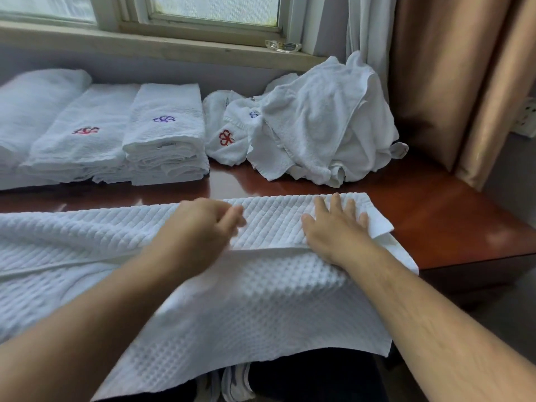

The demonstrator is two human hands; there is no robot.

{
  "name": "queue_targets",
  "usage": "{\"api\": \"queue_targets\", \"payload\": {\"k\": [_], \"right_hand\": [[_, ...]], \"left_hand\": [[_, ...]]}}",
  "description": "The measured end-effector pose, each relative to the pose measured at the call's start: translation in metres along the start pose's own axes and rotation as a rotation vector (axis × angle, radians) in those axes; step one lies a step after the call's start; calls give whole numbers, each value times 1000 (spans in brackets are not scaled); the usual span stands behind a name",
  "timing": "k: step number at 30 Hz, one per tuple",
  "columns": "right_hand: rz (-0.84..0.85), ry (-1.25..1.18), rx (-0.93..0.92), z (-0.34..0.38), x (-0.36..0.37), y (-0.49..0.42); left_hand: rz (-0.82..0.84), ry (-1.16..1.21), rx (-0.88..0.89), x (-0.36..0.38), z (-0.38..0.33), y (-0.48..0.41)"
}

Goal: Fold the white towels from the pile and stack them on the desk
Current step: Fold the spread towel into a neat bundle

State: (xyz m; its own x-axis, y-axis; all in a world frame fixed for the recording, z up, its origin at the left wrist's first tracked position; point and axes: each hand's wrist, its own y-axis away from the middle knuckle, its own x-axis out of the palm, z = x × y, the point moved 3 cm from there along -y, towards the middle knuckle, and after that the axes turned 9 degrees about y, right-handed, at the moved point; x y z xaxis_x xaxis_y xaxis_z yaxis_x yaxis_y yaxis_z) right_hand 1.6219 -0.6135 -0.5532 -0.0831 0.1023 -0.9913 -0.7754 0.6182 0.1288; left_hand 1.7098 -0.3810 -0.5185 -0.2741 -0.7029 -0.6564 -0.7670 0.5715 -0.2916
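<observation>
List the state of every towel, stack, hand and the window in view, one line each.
Waffle towel: spread on the desk, front part hanging over the edge.
Left hand: fingers curled, blurred, on the towel.
Right hand: flat, pressing the towel.
Folded stacks: folded, side by side.
Unfolded pile: crumpled.
Window: closed.

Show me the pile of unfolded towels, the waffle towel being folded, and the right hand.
pile of unfolded towels [322, 120]: head view, on the big crumpled towel on top.
waffle towel [275, 309]: head view, on the part hanging off the desk edge.
right hand [333, 227]: head view, back of the hand.
</observation>
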Motion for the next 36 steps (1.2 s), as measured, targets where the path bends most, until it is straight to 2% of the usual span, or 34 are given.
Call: {"api": "queue_targets", "payload": {"k": [2,4,6,14,21,24,28,32,36], "right_hand": [[-30,1,22,-1,4,0],[-33,10,40,-2,7,-3],[-47,35,33,-5,9,-9],[-48,70,21,-24,-2,-34],[-16,70,14,-12,-12,-26],[-95,47,-166,31,-16,-7],[-72,-67,-511,120,-15,25],[-70,-85,-753,191,-11,43],[-44,-97,-898,228,-2,54]], "left_hand": [[48,-204,-32,-10,12,-2],[191,-445,-91,-5,27,2],[243,-515,-103,4,36,5],[154,-380,153,13,29,-2],[96,-406,131,-27,52,22],[116,-446,134,-53,70,37],[84,-464,110,-83,88,53],[-34,-479,-1,-123,116,73],[-205,-478,-177,-171,153,110]]}}
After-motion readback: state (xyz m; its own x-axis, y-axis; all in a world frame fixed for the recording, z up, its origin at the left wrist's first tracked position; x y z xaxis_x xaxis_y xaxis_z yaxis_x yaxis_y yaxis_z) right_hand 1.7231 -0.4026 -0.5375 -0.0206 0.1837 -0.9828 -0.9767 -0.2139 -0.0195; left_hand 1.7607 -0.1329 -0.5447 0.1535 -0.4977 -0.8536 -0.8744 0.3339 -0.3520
